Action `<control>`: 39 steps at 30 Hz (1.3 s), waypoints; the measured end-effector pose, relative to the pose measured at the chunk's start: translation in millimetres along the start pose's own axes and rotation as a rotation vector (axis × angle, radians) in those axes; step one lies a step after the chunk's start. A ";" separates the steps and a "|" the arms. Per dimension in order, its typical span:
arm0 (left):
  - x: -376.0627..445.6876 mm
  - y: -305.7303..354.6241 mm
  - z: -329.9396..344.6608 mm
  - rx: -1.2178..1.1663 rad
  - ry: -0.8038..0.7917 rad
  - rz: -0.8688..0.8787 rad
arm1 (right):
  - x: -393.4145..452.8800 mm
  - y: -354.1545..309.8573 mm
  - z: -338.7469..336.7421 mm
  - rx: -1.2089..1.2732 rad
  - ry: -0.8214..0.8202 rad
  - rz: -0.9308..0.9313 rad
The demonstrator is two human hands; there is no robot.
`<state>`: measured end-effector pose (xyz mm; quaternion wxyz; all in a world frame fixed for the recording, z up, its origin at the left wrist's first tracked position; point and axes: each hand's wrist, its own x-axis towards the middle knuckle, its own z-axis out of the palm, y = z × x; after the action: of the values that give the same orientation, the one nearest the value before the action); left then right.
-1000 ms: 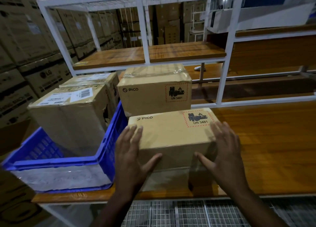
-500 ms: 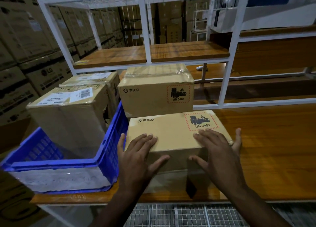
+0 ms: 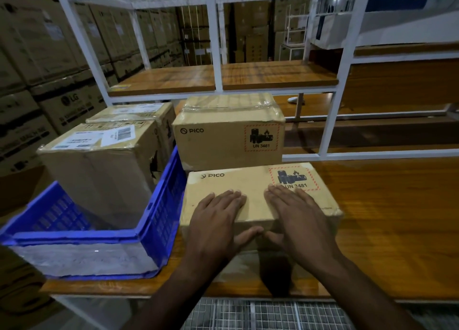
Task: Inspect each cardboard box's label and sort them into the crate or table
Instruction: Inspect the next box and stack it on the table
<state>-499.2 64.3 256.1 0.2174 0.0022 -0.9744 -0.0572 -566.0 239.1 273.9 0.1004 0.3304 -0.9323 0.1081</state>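
Observation:
A flat PICO cardboard box (image 3: pixel 250 188) with a red UN 3481 battery label lies on the wooden table (image 3: pixel 387 218) near the front edge. My left hand (image 3: pixel 216 220) rests flat on its top, thumb against the front face. My right hand (image 3: pixel 295 220) lies beside it, fingers straight, fingertips at the label's lower edge. A second PICO box (image 3: pixel 223 141) with the same label stands right behind. The blue crate (image 3: pixel 159 218) to the left holds a tall box (image 3: pixel 99 165) with a white barcode label and another box (image 3: pixel 139 113) behind it.
A white metal shelf frame (image 3: pixel 216 44) with wooden boards rises behind the boxes. Stacks of large cartons (image 3: pixel 37 56) fill the left and the background. Wire mesh (image 3: pixel 260 314) lies below the table's front edge. The table stretches on to the right.
Both hands slid from the box's sides onto its top and closer together. The box now lies a little flatter, with its label partly under my right fingertips.

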 end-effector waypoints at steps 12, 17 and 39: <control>10.6 -2.5 -6.3 0.090 -0.119 0.046 | 8.3 -2.3 -2.6 -0.043 -0.062 -0.003; 12.2 -0.9 -11.5 -0.031 -0.067 -0.017 | 5.6 1.0 -4.0 0.001 -0.042 -0.004; -28.9 -38.0 -15.3 -0.600 0.015 -0.608 | -40.4 36.2 27.5 0.814 0.437 0.569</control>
<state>-467.2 25.6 253.4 0.1889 0.2265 -0.8679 -0.3996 -561.6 283.2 232.3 0.1226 0.0471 -0.8252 0.5494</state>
